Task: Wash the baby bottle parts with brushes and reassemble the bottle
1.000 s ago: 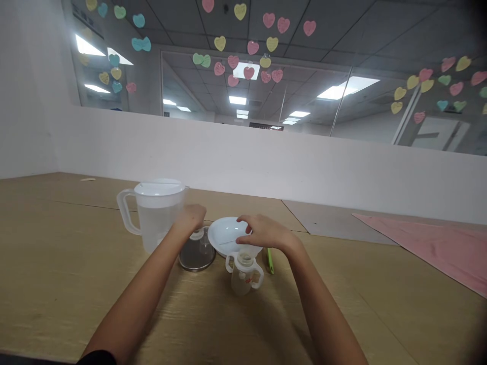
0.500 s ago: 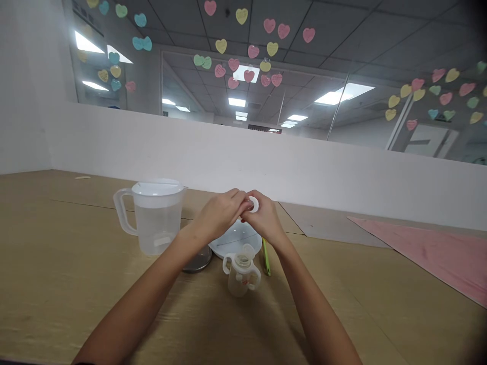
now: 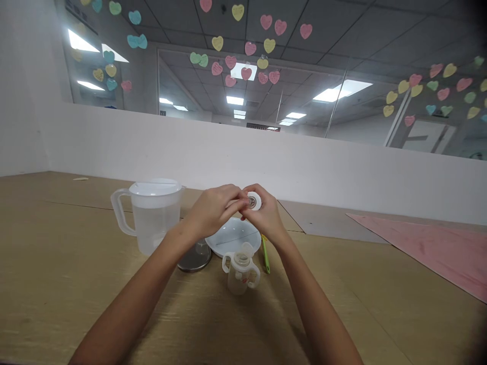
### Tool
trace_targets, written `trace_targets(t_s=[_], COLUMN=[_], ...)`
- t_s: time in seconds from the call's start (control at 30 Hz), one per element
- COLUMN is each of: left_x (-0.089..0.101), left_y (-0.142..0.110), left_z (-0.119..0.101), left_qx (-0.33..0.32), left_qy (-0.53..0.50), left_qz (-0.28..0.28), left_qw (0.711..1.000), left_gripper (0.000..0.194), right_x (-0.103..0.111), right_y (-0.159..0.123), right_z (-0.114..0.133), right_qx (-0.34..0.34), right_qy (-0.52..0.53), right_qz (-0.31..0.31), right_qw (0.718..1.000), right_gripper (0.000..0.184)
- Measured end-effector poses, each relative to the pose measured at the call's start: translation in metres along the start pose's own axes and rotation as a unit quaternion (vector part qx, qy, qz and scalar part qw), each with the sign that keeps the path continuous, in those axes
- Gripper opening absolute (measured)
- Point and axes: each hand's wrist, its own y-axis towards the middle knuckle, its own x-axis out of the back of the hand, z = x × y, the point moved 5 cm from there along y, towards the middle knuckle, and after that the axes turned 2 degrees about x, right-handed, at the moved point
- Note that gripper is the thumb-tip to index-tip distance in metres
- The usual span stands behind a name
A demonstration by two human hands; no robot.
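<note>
Both my hands are raised together above the table, over a white plate (image 3: 232, 237). My right hand (image 3: 264, 215) pinches a small white round ring cap (image 3: 254, 201). My left hand (image 3: 213, 209) has its fingers closed against the same cap from the left. Below them stands a small clear baby bottle (image 3: 240, 273) with two white handles, its top uncovered. A clear cap stands on a round metal lid (image 3: 195, 257) left of the bottle.
A clear plastic jug (image 3: 152, 215) with a white lid and some water stands at the left. A green stick-like utensil (image 3: 265, 259) lies right of the plate. A pink mat (image 3: 441, 248) covers the table's right side. A white partition runs behind.
My hands left the lid and the plate, rose and met in the air. The white cap is now held between them and has turned slightly to face me.
</note>
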Motion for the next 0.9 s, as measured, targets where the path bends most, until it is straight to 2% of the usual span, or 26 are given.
trace_targets(t_s=[0.1,0.17,0.27,0.37,0.47,0.53,0.6,0.67,0.73,0.8,0.9], left_x=[-0.017,-0.023,-0.027,-0.033,-0.05,-0.069,-0.088,-0.102,-0.112,-0.119,-0.125], left_y=[-0.001,0.0,0.001,-0.011,-0.044,-0.071,-0.092,-0.106,-0.112,-0.114,-0.117], left_z=[-0.007,-0.011,-0.006,0.012,0.035,0.042,0.043,0.041,0.036,0.032,0.032], left_qx=[-0.038,-0.047,-0.025,0.047,0.125,0.125,0.1,0.078,0.054,0.046,0.077], left_qy=[0.167,0.212,0.156,0.0,-0.123,-0.131,-0.113,-0.1,-0.094,-0.093,-0.09], left_qz=[-0.002,-0.002,0.008,-0.018,-0.066,-0.041,0.004,0.037,0.065,0.079,0.068], left_qw=[0.985,0.976,0.987,0.999,0.982,0.983,0.988,0.991,0.992,0.991,0.991], left_gripper=[0.022,0.023,0.022,0.029,0.037,0.04,0.05,0.062,0.07,0.07,0.067], right_x=[0.003,0.004,0.007,0.013,0.018,0.016,0.007,-0.002,-0.008,-0.011,-0.012], right_y=[0.001,0.001,0.003,0.001,-0.014,-0.033,-0.053,-0.069,-0.08,-0.086,-0.088], right_z=[-0.012,-0.016,-0.021,-0.029,-0.049,-0.065,-0.077,-0.08,-0.08,-0.08,-0.077], right_qx=[0.058,0.078,0.061,0.014,-0.061,-0.126,-0.168,-0.169,-0.168,-0.172,-0.147], right_qy=[-0.117,-0.164,-0.212,-0.233,-0.143,-0.029,0.038,0.058,0.077,0.079,0.054], right_qz=[-0.063,-0.078,-0.081,-0.102,-0.121,-0.13,-0.102,-0.072,-0.068,-0.061,-0.037], right_qw=[0.989,0.98,0.972,0.967,0.98,0.983,0.98,0.981,0.98,0.98,0.987], right_gripper=[0.018,0.02,0.019,0.013,0.02,0.031,0.033,0.031,0.029,0.03,0.028])
